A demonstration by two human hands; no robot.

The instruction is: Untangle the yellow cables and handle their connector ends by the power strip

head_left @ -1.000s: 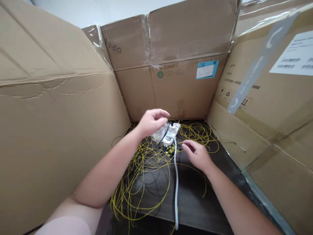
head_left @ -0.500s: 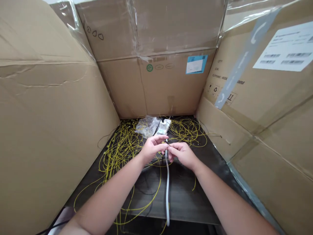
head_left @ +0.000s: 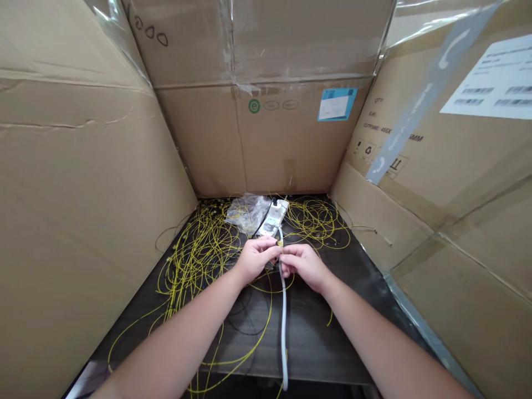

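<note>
My left hand [head_left: 256,259] and my right hand [head_left: 306,265] meet above the middle of the dark table, fingertips pinched close together. A tiny yellow and dark piece [head_left: 280,243] shows at the left fingertips, too small to name. What the right fingers pinch is hidden. Directly beneath both hands a white cable [head_left: 284,327] runs from the power strip [head_left: 274,217] toward the table's front edge. Thin yellow wires [head_left: 195,249] lie tangled to the left of my left hand, and one loop passes under the hands.
Cardboard boxes wall in the table [head_left: 324,343] at the left [head_left: 83,221], back [head_left: 208,144] and right [head_left: 457,183]. A crumpled clear plastic bag [head_left: 246,213] lies beside the power strip. More coiled yellow wire [head_left: 318,219] is at the back right.
The small dark piece that stuck out between my fingertips is now mostly covered. Both hands have tilted slightly downward, and the view has shifted a little.
</note>
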